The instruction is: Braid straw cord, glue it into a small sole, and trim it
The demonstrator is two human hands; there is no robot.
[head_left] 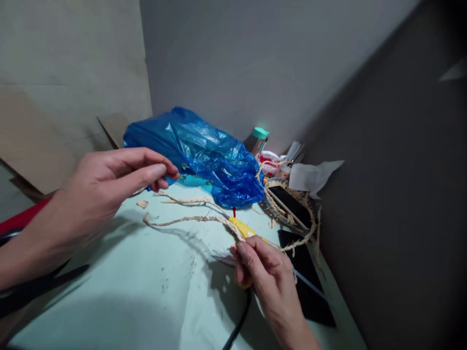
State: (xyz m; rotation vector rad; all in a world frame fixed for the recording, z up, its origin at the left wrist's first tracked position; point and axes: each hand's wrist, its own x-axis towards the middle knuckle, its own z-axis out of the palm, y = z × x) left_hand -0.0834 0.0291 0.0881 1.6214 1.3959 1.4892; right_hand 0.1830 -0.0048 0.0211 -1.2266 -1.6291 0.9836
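My right hand [268,274] pinches a braided straw cord [204,218] between thumb and fingers. The cord's loose, frayed end reaches left over the table, and the braid also runs off to the right behind the hand. My left hand [126,177] hovers at the left with its fingers loosely bent; I see nothing held in it. Thin loose strands [189,200] extend near its fingertips. Behind the right hand lies a yellow tool [243,228], partly hidden, and a black cable [239,321] runs below that hand.
A crumpled blue plastic bag [204,150] lies at the back. To its right are a bottle with a green cap [260,133], a woven basket [268,209], a phone [290,206], white paper [314,176] and a dark flat panel [310,296]. Black scissors-like handles [40,289] show at left.
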